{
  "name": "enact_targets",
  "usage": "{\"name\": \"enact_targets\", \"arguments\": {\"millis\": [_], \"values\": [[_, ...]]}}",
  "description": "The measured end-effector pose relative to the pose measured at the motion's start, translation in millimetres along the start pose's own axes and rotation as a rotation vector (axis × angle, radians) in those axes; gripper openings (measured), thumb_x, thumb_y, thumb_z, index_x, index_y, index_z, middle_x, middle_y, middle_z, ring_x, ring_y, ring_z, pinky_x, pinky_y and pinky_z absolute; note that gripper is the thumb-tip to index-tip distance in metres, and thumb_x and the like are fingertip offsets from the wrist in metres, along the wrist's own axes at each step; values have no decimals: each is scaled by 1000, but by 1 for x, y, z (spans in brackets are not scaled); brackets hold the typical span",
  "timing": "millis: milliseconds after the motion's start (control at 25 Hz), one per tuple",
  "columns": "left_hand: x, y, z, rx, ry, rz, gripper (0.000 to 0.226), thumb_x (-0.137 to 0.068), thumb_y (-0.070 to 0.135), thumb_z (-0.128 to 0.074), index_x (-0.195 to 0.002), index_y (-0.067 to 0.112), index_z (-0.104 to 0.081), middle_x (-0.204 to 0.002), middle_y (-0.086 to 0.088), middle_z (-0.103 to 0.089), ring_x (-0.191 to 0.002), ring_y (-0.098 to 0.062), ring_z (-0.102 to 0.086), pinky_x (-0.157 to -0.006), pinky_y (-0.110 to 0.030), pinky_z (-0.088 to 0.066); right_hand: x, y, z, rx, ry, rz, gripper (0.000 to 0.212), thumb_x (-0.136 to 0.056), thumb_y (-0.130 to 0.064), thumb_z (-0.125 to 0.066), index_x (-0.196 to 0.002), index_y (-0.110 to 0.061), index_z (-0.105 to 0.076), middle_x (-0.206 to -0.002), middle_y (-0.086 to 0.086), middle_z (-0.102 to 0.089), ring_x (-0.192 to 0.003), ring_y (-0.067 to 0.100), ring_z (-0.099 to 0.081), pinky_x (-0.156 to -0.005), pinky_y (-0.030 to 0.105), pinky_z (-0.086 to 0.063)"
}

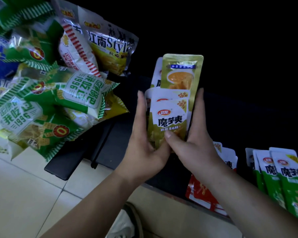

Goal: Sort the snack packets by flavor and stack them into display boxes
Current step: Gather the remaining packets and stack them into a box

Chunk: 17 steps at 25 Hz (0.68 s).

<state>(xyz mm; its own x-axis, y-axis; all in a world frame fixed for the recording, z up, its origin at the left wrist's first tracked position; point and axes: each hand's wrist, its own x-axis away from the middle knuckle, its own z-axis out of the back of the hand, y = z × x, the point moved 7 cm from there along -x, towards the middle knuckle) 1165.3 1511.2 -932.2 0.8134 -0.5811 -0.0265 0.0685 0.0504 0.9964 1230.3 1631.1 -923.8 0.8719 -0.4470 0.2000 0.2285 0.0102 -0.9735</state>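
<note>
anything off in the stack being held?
Yes. The rear gold packet in the bundle sits flipped and raised: it shows its printed back and sticks up above the front packet, whose logo side faces the camera. Left hand and right hand squeeze the bundle from both sides, so the edges aren't aligned.

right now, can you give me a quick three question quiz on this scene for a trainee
1. True or false: both hands hold the bunch of gold packets.
2. Which colour are the packets standing at the far right? A) blue B) green C) purple
3. Fill in: the one packet in the bunch that shows its back sticks out at the ____ of the bunch.

Key
1. True: the left hand and right hand press the bunch from either side.
2. B: green below, with white tops.
3. Top: it stands above the others, which face the camera.
</note>
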Motion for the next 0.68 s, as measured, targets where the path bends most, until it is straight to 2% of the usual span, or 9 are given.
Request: {"name": "enact_targets", "arguments": {"millis": [40, 120, 200, 320, 400, 480, 560, 600, 680], "values": [[-2, -3, 1, 6, 6, 9, 112, -91, -17, -62, -161, 30, 12, -156, 18, -44, -143, -11, -47, -113, -39, -46, -1, -2, 4, 51, -3, 19, 113, -94, 1, -67, -157, -55, 8, -145, -31, -50, -122, -19, -51, -90, 1, -45], [-2, -12, 3, 24, 7, 53, 116, -89, -16, -66, -161, 30, 12, -154, 11, -49, -140, -12, -51, -113, -45, -46, -2, 5, 6, 128, -20, 10, 114, -92, 1, -69, -156, -58, 5, -144, -28, -51, -122, -21, -49, -85, -5, -41], [2, -24, 5, -7, -9, 66, 115, -88, -17, -66, -163, 27, 9, -152, 6, -51, -139, -13, -53, -114, -45, -46, -1, 15, 6, 137, -37, -11, 115, -90, 4, -71, -155, -60, 0, -139, -24, -54, -119, -18, -54, -87, -1, -44], [8, -27, 3, -17, -22, 65, 108, -87, -19, -67, -164, 21, -2, -151, 4, -52, -137, -16, -55, -111, -40, -49, 2, 24, 7, 160, -48, -9, 111, -86, 7, -74, -153, -57, -13, -135, -23, -56, -116, -13, -58, -93, 11, -50], [10, -29, 1, 11, -28, 80, 110, -86, -20, -68, -164, 22, -4, -149, 11, -54, -136, -13, -55, -109, -37, -50, 3, 23, 11, 164, -34, -12, 110, -84, 8, -76, -151, -57, -18, -133, -24, -56, -113, -17, -58, -89, 8, -49], [8, -33, -4, 37, -57, 121, 111, -84, -22, -69, -163, 24, -6, -145, 14, -56, -134, -11, -57, -107, -32, -50, -1, 26, 9, 187, -72, -24, 117, -83, 12, -74, -153, -57, -10, -138, -23, -54, -117, -16, -56, -96, 13, -50], [5, -37, -10, -4, -79, 127, 102, -83, -21, -71, -160, 19, -17, -146, 3, -56, -134, -15, -57, -107, -31, -50, -5, 31, 4, 207, -123, -50, 130, -79, 19, -67, -154, -61, 2, -144, -20, -50, -124, -12, -53, -104, 20, -50], [4, -37, -12, -22, -89, 105, 99, -82, -21, -71, -159, 14, -19, -148, -4, -54, -135, -18, -56, -109, -34, -50, -6, 30, 3, 205, -133, -54, 133, -78, 21, -66, -153, -62, 7, -144, -21, -49, -124, -13, -52, -103, 18, -50], [1, -34, -8, -9, -116, 104, 99, -83, -23, -68, -159, 12, -16, -150, -10, -51, -135, -20, -57, -108, -34, -50, -6, 27, 6, 199, -119, -43, 135, -80, 14, -73, -153, -60, 14, -132, -28, -53, -115, -19, -54, -93, 6, -48]]}}
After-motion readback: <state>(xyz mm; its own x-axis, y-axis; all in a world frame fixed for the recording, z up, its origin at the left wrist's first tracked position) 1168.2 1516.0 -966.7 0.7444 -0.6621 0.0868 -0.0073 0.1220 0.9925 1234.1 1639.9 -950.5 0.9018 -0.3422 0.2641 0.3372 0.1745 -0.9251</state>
